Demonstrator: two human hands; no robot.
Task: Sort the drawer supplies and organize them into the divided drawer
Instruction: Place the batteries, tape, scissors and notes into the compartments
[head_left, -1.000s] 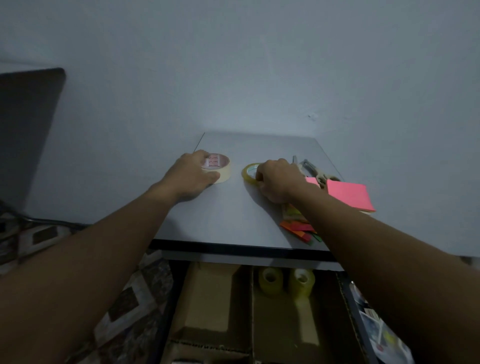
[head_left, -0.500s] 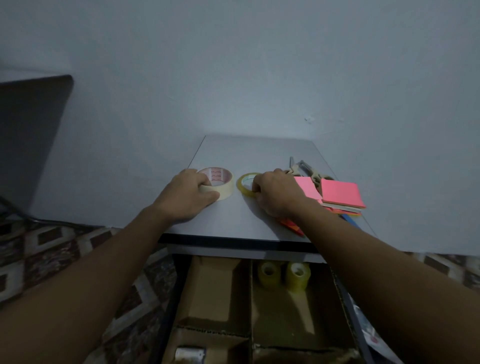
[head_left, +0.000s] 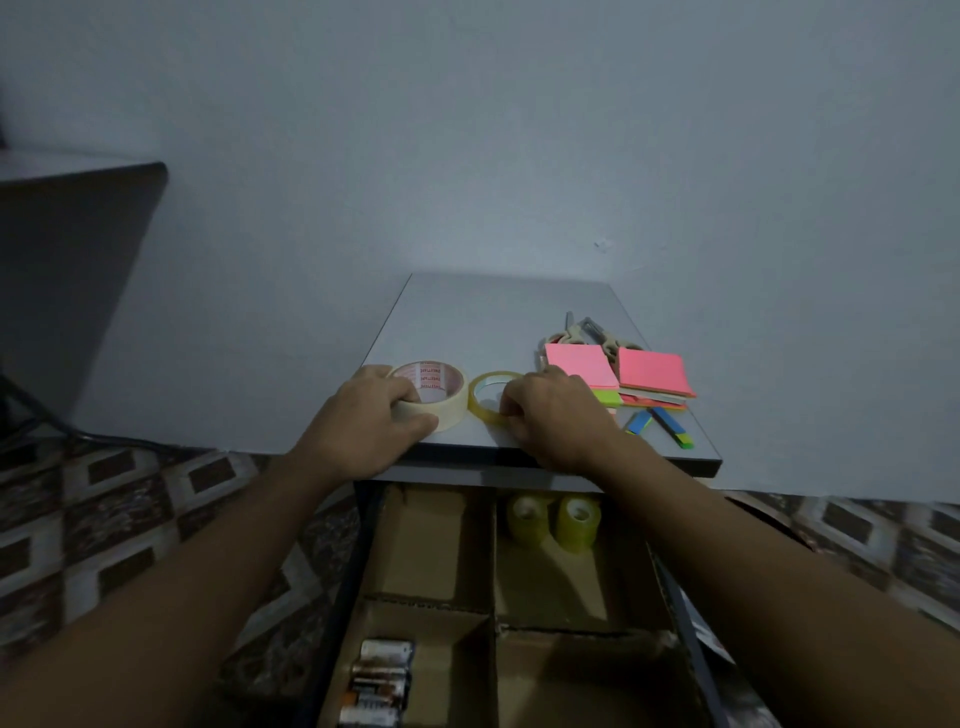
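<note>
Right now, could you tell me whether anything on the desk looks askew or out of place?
The pink sticky-note pads sit in an uneven, fanned pile partly covering the scissors, and two index strips lie splayed beside it near the desk edge.

We stretch both arms forward, left hand (head_left: 374, 415) curled round the wide tape (head_left: 451, 411), right hand (head_left: 558, 415) pinching the thin tape (head_left: 477, 402).

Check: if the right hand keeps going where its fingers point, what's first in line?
The thin yellowish tape roll, which the right hand is pinching; next beyond it, probably, the masking tape roll gripped by the left hand.
</note>
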